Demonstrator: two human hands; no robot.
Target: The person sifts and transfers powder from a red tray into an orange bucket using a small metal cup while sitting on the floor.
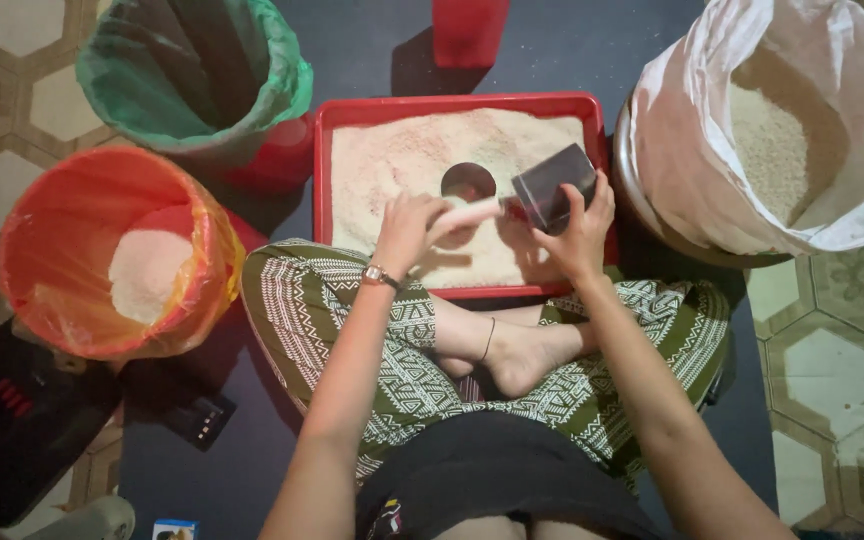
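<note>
The scoop, a dark boxy cup, sits tilted over the right part of the red tray, just above the rice. Right hand is wrapped round it from below, fingers curled on its side and base, thumb on the near edge. Left hand is beside it, closed in a loose fist round a pale stick or handle that points toward the scoop's mouth; can't tell if it's part of the scoop or a separate leveller. A watch is on the left wrist.

Rice fills most of the tray, w/ a round dark hollow near the middle, just left of the scoop.

Step in hand, by my read: measuring/levelling a scoopful over the tray, so spill falls back in. Next move prob calls for keeping the scoop level while lifting it clear, and a steady carry to whichever container takes it.

Around: white sack of rice to the right, touching the tray's side. Green-lined bin at upper left, looks empty inside. Orange-lined bucket left, w/ a mound of rice in it. Dark scale-like device on the floor at lower left. Person sits cross-legged, patterned trousers, bare foot tucked under the tray's near edge.
</note>
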